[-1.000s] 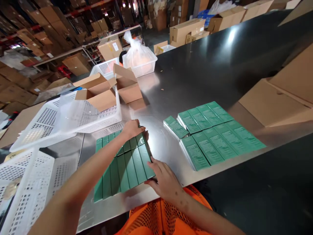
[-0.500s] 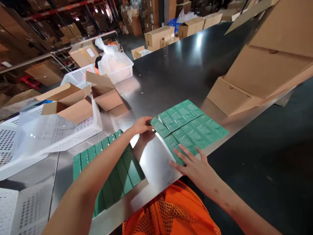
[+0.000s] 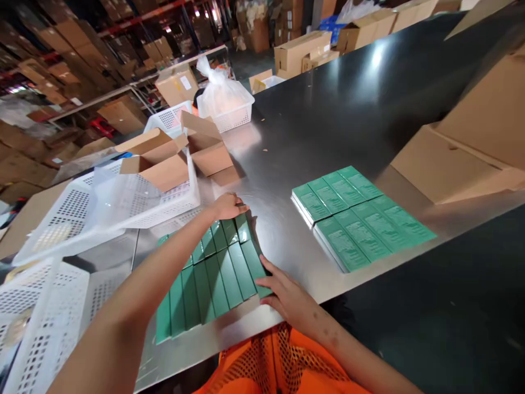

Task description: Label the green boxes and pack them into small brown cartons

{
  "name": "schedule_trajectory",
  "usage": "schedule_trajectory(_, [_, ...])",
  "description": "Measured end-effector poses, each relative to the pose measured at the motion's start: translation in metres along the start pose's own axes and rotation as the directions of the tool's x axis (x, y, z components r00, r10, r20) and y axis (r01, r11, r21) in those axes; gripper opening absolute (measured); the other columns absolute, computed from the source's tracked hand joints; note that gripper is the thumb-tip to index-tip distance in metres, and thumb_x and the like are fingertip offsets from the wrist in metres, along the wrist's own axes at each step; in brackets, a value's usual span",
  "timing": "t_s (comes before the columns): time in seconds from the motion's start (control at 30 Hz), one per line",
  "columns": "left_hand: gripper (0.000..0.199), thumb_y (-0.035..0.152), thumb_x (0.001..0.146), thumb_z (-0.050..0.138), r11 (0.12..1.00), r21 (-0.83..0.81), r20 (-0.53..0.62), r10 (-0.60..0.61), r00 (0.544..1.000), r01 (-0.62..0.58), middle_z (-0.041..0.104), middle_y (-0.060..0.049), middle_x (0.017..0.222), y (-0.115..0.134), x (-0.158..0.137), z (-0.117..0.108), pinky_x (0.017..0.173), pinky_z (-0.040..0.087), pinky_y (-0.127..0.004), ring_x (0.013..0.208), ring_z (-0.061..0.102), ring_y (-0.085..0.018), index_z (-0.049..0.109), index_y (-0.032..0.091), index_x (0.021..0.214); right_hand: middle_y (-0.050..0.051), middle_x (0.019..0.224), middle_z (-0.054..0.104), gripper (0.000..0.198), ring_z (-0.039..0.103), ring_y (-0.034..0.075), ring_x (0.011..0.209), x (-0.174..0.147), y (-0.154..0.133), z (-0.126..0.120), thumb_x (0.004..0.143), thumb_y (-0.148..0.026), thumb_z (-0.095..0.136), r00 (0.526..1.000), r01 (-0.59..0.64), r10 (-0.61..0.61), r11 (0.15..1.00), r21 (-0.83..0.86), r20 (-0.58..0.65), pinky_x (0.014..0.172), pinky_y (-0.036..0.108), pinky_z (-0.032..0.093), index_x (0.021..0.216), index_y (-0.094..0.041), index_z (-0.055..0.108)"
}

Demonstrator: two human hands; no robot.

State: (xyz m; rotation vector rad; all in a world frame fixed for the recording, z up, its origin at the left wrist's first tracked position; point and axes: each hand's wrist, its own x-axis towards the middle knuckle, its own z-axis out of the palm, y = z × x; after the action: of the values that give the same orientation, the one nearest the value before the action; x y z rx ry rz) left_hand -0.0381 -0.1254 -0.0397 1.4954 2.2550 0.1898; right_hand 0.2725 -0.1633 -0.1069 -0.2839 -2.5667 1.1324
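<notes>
Two rows of slim green boxes (image 3: 211, 290) lie side by side on the metal table in front of me. My left hand (image 3: 229, 207) is closed at the far end of the back row, its fingers on the rightmost green box (image 3: 243, 229). My right hand (image 3: 285, 290) grips the right edge of the end green box (image 3: 255, 265) in the front row, fingertips along its side. My left forearm hides part of this group. Farther right lies a second green block (image 3: 361, 216), two rows of printed boxes, with neither hand touching it.
White perforated baskets (image 3: 159, 213) stand at the left, with open cartons (image 3: 213, 156) on and beside them. A bagged bundle (image 3: 219, 87) sits in a basket farther back. Brown cartons (image 3: 443, 164) rest at the right on the metal table (image 3: 295, 137).
Both hands have moved left from the right-hand block to the left group. The two end boxes they touched now lie at that group's right end. The camera view has turned left.
</notes>
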Motion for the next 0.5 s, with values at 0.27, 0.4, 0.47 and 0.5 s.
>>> schedule_trajectory(0.27, [0.041, 0.045, 0.093, 0.041, 0.981, 0.141, -0.061, -0.129, 0.990, 0.136, 0.073, -0.011, 0.108, -0.002, -0.020, 0.015, 0.096, 0.047, -0.034, 0.110, 0.064, -0.027, 0.073, 0.019, 0.093, 0.011, 0.157, 0.032, 0.036, 0.057, 0.022, 0.126, 0.013, -0.002, -0.010, 0.089, -0.008, 0.059, 0.989, -0.110, 0.086, 0.974, 0.198, 0.124, 0.097, 0.031, 0.054, 0.122, -0.023, 0.057])
schedule_trajectory(0.4, [0.043, 0.045, 0.092, 0.040, 0.970, 0.182, -0.068, -0.154, 0.986, 0.164, 0.075, -0.014, 0.105, 0.000, -0.020, 0.013, 0.092, 0.049, -0.035, 0.108, 0.066, -0.030, 0.074, 0.018, 0.090, 0.012, 0.154, 0.037, 0.034, 0.055, 0.022, 0.129, 0.016, -0.006, -0.007, 0.088, -0.008, 0.063, 0.992, -0.085, 0.072, 0.988, 0.127, 0.102, 0.098, 0.030, 0.053, 0.119, -0.020, 0.058])
schedule_trajectory(0.47, [0.042, 0.043, 0.091, 0.041, 0.964, 0.200, -0.071, -0.162, 0.984, 0.173, 0.075, -0.014, 0.106, 0.003, -0.020, 0.012, 0.092, 0.049, -0.037, 0.109, 0.066, -0.031, 0.074, 0.018, 0.089, 0.013, 0.153, 0.040, 0.032, 0.054, 0.023, 0.130, 0.016, -0.008, -0.002, 0.089, -0.013, 0.066, 0.995, -0.071, 0.065, 0.994, 0.086, 0.072, 0.102, 0.031, 0.051, 0.120, -0.019, 0.058])
schedule_trajectory(0.5, [0.041, 0.042, 0.091, 0.041, 0.962, 0.208, -0.076, -0.167, 0.983, 0.179, 0.074, -0.014, 0.108, 0.004, -0.020, 0.012, 0.093, 0.049, -0.037, 0.110, 0.066, -0.032, 0.074, 0.018, 0.090, 0.013, 0.153, 0.040, 0.032, 0.053, 0.023, 0.131, 0.016, -0.008, 0.001, 0.090, -0.017, 0.067, 0.997, -0.057, 0.054, 0.996, 0.064, 0.051, 0.103, 0.032, 0.051, 0.120, -0.019, 0.059])
